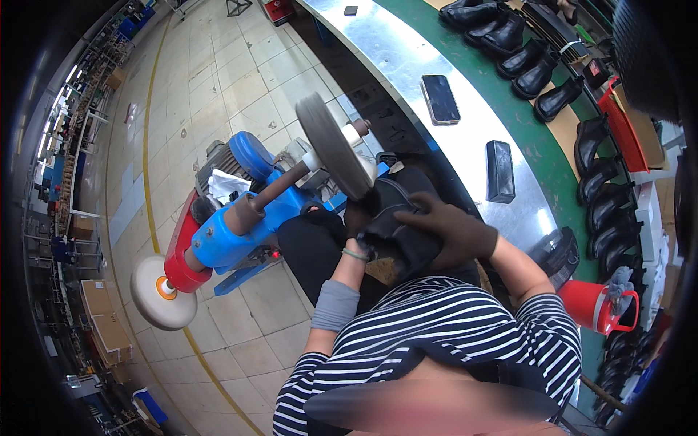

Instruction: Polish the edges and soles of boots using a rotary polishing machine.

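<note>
A black ankle boot (390, 202) is held in front of my body, its opening toward me and its far end close against a dark buffing wheel (329, 145). My right hand (456, 231), in a brown glove, is closed round the boot's right side. My left hand (355, 220), gloved too, grips the other side near the wheel; its fingers are partly hidden by the boot. The wheel sits on the shaft of a blue polishing machine (227, 227). Whether boot and wheel touch is hard to see.
A pale wheel (163, 292) is on the machine's left end. On the metal-edged bench (472, 156) at right lie a phone (440, 99) and a black block-shaped item (499, 171). Several black boots (534, 70) line its far side. A red mug (587, 306) stands nearer me.
</note>
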`<state>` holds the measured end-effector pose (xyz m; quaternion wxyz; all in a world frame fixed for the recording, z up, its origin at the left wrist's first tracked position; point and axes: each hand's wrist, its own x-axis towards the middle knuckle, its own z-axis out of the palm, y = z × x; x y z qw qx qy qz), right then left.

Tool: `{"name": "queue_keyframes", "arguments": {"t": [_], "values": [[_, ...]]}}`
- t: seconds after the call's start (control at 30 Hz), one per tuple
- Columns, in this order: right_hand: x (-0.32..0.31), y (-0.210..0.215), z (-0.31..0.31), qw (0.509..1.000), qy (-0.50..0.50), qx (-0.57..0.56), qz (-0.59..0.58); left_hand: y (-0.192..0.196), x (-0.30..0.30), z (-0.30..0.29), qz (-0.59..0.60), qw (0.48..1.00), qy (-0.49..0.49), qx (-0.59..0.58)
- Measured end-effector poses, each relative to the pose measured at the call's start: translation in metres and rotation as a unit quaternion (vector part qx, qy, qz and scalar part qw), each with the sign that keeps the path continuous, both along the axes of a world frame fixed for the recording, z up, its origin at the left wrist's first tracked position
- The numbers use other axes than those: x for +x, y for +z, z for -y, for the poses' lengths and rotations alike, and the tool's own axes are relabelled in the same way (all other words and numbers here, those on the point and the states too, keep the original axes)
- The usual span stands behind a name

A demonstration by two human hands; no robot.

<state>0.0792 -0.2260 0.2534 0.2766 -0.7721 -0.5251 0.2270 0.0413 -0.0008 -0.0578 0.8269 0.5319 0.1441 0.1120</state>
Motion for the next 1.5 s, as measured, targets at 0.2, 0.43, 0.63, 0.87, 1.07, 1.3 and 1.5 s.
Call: {"name": "queue_keyframes", "arguments": {"t": [0.2, 0.43, 0.63, 0.87, 1.07, 1.3, 1.5], "values": [[0.039, -0.024, 0.080, 0.875, -0.213, 0.211, -0.380, 0.124, -0.040, 0.025, 0.049, 0.878, -0.059, -0.473], [0.032, -0.154, 0.051, 0.634, -0.411, 0.229, -0.614, 0.189, -0.063, 0.016, 0.159, 0.945, -0.228, -0.171], [0.051, -0.191, 0.001, 0.701, -0.315, 0.147, -0.623, 0.086, -0.079, -0.023, 0.021, 0.986, -0.164, -0.016], [0.108, -0.219, -0.029, 0.595, -0.255, 0.045, -0.761, 0.083, -0.033, -0.005, 0.085, 0.939, -0.071, -0.325], [0.121, -0.243, -0.051, 0.623, -0.260, 0.018, -0.738, 0.076, -0.032, -0.013, 0.120, 0.896, -0.076, -0.420], [0.124, -0.221, -0.087, 0.656, -0.303, -0.011, -0.691, 0.068, -0.043, -0.031, 0.058, 0.881, -0.123, -0.452], [0.126, -0.236, -0.087, 0.536, -0.176, 0.150, -0.812, 0.058, -0.037, -0.031, -0.063, 0.960, -0.022, -0.273]]}}
